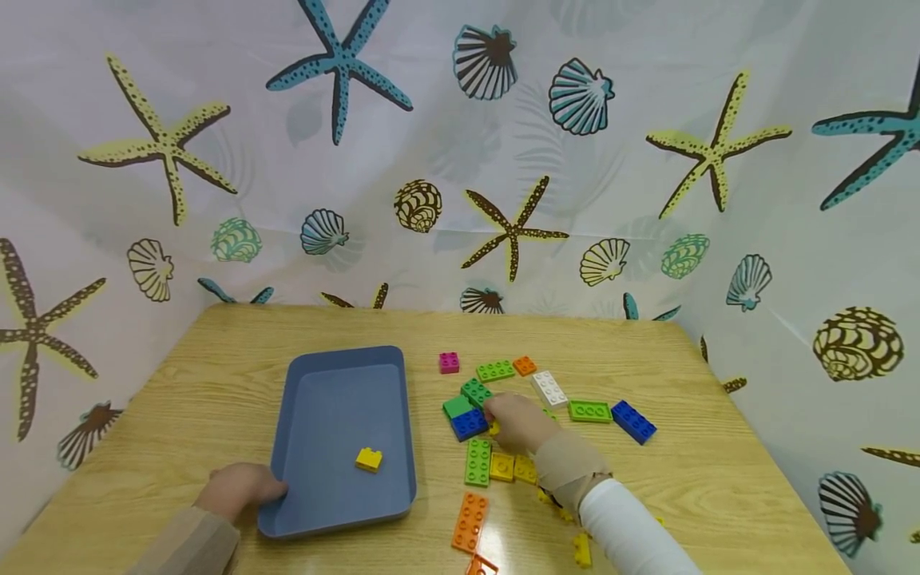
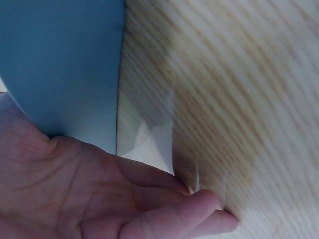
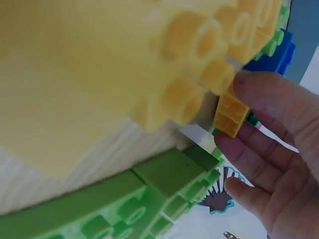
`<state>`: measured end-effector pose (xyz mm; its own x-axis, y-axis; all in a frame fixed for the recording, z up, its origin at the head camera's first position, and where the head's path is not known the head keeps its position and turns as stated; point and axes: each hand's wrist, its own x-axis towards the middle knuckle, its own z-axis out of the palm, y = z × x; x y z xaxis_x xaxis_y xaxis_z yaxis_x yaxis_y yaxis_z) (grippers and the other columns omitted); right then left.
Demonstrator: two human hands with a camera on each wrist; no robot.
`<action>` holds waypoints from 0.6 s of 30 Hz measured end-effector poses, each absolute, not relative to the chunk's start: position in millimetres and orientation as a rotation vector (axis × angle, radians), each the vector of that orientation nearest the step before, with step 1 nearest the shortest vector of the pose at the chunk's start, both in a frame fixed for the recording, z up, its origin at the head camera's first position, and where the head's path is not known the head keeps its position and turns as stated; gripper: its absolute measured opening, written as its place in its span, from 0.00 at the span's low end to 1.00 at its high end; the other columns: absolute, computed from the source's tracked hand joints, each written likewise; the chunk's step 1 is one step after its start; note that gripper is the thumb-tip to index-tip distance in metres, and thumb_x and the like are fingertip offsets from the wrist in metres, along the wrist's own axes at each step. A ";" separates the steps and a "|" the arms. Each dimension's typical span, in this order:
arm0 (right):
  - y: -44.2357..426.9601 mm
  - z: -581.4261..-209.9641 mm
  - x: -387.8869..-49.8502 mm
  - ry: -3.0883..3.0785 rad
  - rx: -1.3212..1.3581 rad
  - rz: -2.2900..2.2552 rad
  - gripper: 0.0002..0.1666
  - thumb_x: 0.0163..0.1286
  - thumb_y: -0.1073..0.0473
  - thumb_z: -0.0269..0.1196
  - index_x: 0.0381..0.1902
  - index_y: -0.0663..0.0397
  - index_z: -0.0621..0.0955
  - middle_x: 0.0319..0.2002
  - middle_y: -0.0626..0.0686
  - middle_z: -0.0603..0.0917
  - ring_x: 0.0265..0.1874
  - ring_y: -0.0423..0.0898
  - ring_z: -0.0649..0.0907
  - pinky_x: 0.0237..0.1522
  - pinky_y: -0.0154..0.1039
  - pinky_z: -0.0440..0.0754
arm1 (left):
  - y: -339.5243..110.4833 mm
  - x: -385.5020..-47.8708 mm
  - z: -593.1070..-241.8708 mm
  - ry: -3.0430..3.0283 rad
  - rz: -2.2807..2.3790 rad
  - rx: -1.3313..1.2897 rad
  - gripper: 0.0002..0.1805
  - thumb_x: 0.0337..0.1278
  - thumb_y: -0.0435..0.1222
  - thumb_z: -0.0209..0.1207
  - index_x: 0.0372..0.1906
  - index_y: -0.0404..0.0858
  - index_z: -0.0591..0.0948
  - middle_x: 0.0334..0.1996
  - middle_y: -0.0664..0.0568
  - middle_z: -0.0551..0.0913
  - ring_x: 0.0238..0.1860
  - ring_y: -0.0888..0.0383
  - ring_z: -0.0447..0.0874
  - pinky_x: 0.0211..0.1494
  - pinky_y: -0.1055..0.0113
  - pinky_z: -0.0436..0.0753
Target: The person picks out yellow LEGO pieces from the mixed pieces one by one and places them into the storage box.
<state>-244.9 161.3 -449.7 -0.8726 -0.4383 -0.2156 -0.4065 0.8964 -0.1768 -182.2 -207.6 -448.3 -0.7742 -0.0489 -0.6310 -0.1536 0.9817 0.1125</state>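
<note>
At the left side of a blue-grey tray [image 1: 345, 523], my left hand [image 1: 240, 487] holds the rim, with the thumb over the edge. In the left wrist view the tray wall [image 2: 70, 74] hides that thumb, and the other fingers lie loosely bent outside it by the tabletop. My right hand [image 1: 521, 423] pinches a small yellow brick [image 3: 232, 114] between thumb and forefinger. Close by it are a blue brick [image 1: 470, 425], green bricks [image 1: 476, 391] and yellow bricks [image 1: 501, 467]. One yellow brick [image 1: 369, 459] lies inside the tray.
Loose bricks spread over the wooden table [image 1: 690, 463]: a white one [image 1: 549, 389], a pink one [image 1: 449, 362], a long orange one [image 1: 469, 521] and a blue one [image 1: 633, 422] among them. A curtain [image 1: 431, 120] printed with starfish and shells hangs behind.
</note>
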 end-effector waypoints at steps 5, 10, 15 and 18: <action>161.0 -443.4 -246.5 2.822 -0.623 -0.137 0.12 0.50 0.66 0.67 0.30 0.51 0.76 0.29 0.47 0.75 0.29 0.42 0.74 0.32 0.37 0.74 | -206.9 -183.1 -447.4 2.453 0.211 -0.143 0.29 0.60 0.44 0.45 0.47 0.16 0.70 0.47 0.23 0.70 0.53 0.29 0.64 0.58 0.37 0.50; 158.2 -432.9 -247.8 2.842 -0.635 -0.127 0.13 0.49 0.66 0.68 0.32 0.52 0.76 0.30 0.47 0.76 0.29 0.42 0.74 0.32 0.37 0.75 | -207.5 -182.8 -447.4 2.454 0.213 -0.172 0.30 0.59 0.45 0.46 0.46 0.17 0.71 0.47 0.23 0.69 0.52 0.29 0.64 0.59 0.39 0.51; 150.4 -423.0 -246.7 2.849 -0.691 -0.190 0.13 0.49 0.66 0.68 0.32 0.53 0.76 0.30 0.47 0.77 0.29 0.42 0.75 0.33 0.37 0.75 | -206.4 -181.5 -446.5 2.449 0.229 -0.211 0.31 0.58 0.46 0.47 0.46 0.16 0.71 0.46 0.22 0.69 0.52 0.28 0.63 0.59 0.40 0.52; 144.7 -418.8 -246.1 2.852 -0.743 -0.192 0.13 0.49 0.66 0.69 0.32 0.53 0.77 0.30 0.47 0.77 0.30 0.42 0.75 0.34 0.36 0.75 | -204.9 -181.1 -444.7 2.451 0.230 -0.209 0.31 0.58 0.46 0.47 0.46 0.16 0.71 0.46 0.22 0.69 0.52 0.29 0.64 0.59 0.40 0.52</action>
<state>-246.1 144.7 -418.8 -0.8570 -0.4936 -0.1482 -0.4693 0.8663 -0.1713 -181.1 -204.9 -444.7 -0.7702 -0.0916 -0.6312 -0.2073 0.9719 0.1119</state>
